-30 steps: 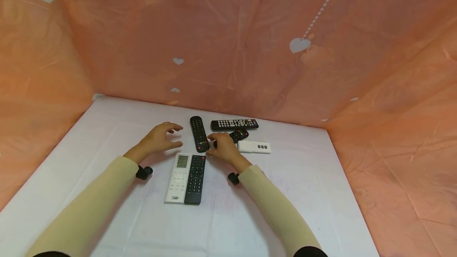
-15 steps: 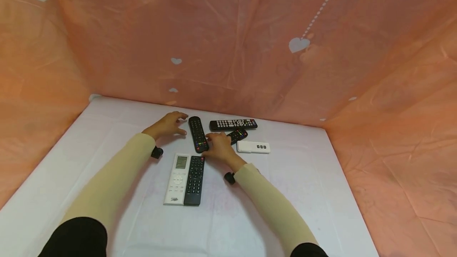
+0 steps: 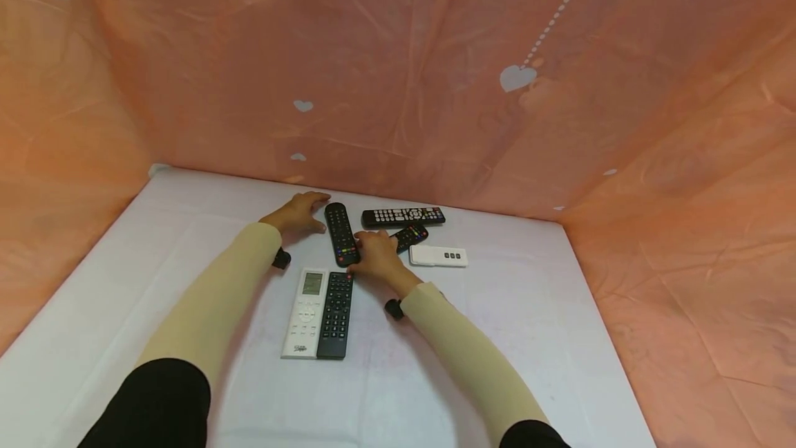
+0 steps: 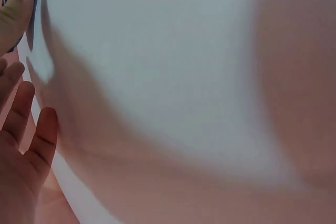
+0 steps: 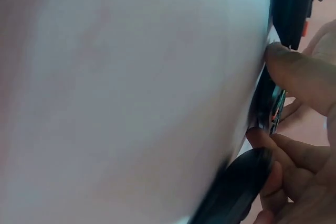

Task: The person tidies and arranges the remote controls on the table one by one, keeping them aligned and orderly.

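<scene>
A black remote control (image 3: pixel 340 230) lies lengthwise on the white table between the two hands. My right hand (image 3: pixel 378 254) holds its near end, thumb at the bottom and bent fingers along the right side; the right wrist view has this remote end between thumb (image 5: pixel 294 69) and fingers. My left hand (image 3: pixel 297 214) is spread beside the far end, index finger reaching past the top. Its thumb (image 4: pixel 18 11) overlaps the remote's edge in the left wrist view, and the other fingers are loose.
Nearer the person lie a white remote with a screen (image 3: pixel 305 316) and a dark grey remote (image 3: pixel 336 316), side by side. To the right are a long black remote (image 3: pixel 403 216), a small black remote (image 3: pixel 410 235) and a white one (image 3: pixel 437 256). Orange cloth walls (image 3: pixel 398 88) surround the table.
My left hand has moved forward and right, up to the far end of the black remote. My right hand stays at the near end, and the remotes keep their arrangement.
</scene>
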`<action>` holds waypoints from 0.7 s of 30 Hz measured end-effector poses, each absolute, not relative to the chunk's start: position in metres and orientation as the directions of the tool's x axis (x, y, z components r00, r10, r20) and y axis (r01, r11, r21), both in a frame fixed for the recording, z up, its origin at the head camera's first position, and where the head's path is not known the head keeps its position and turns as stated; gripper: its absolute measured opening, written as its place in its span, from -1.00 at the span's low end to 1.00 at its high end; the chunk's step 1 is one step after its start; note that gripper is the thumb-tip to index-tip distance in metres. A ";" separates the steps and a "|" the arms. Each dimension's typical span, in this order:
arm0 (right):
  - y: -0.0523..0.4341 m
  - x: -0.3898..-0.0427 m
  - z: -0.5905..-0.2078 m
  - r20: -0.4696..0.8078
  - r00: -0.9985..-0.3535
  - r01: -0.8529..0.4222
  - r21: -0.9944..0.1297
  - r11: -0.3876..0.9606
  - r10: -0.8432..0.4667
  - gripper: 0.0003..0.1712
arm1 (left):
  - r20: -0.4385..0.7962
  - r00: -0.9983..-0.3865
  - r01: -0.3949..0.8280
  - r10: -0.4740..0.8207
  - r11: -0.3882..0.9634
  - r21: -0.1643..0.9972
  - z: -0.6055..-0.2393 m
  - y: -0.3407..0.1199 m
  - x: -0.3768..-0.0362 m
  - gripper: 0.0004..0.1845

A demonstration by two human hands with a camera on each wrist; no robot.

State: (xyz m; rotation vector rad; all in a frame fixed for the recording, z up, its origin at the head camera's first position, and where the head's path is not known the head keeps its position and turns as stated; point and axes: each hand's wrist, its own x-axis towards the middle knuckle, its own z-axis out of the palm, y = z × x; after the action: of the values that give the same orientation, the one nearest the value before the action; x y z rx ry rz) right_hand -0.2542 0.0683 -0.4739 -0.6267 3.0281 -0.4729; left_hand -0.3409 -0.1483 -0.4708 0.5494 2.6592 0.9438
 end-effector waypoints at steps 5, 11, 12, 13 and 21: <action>0.066 -0.254 -0.474 0.036 -0.919 -0.385 -0.298 0.873 -0.393 -0.34 | -0.138 -0.888 0.236 0.439 0.691 0.683 -0.476 -0.145 -0.344 -0.18; 0.065 -0.256 -0.473 0.011 -0.919 -0.379 -0.294 0.878 -0.393 -0.46 | -0.123 -0.890 0.234 0.440 0.669 0.705 -0.476 -0.143 -0.342 -0.25; 0.065 -0.256 -0.473 0.008 -0.920 -0.378 -0.290 0.879 -0.392 -0.46 | -0.118 -0.889 0.239 0.442 0.668 0.705 -0.476 -0.143 -0.341 -0.26; 0.065 -0.256 -0.473 0.006 -0.919 -0.379 -0.290 0.879 -0.394 -0.46 | -0.113 -0.888 0.246 0.446 0.668 0.702 -0.475 -0.143 -0.341 -0.27; 0.075 -0.254 -0.465 0.024 -0.902 -0.411 -0.344 0.844 -0.430 -0.36 | -0.094 -0.891 0.279 0.444 0.700 0.657 -0.461 -0.143 -0.336 -0.28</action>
State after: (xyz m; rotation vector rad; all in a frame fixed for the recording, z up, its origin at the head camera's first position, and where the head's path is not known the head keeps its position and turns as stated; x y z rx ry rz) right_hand -0.2536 0.0746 -0.4647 -0.6770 2.9648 -0.5350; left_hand -0.3357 -0.1429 -0.4611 0.5770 2.6644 0.9712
